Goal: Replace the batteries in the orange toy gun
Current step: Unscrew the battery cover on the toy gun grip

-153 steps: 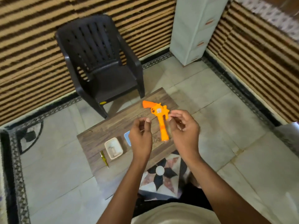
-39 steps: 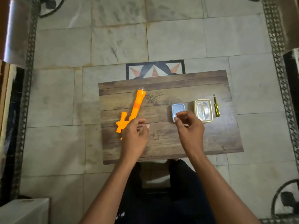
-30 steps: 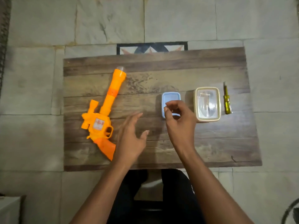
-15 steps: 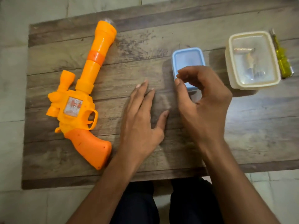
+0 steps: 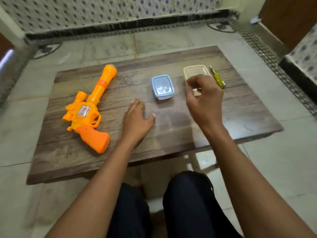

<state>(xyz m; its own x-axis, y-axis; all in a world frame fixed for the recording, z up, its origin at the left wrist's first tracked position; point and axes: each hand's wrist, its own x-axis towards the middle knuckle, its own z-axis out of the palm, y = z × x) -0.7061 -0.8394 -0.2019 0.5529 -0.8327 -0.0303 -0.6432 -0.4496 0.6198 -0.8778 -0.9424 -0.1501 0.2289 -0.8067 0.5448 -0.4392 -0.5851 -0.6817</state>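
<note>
Orange toy gun (image 5: 88, 109) lies centre-left, long axis running up-right, untouched. My left hand (image 5: 137, 121) rests flat and empty beside it, nearer. My right hand (image 5: 204, 100) hovers, fingers curled, empty, over cream container (image 5: 195, 70).

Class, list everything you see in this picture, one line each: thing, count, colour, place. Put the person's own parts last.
toy gun: one, orange, left part of the table, lying flat.
small lidded box: one, blue, middle of the table.
second lidded box: one, cream, right of the blue one, partly behind the right hand.
screwdriver: one, yellow-green, right of the cream box.
table: one, brown wood, on the tiled floor.
left hand: flat on the table, empty.
right hand: raised over the cream box, fingers curled.
</note>
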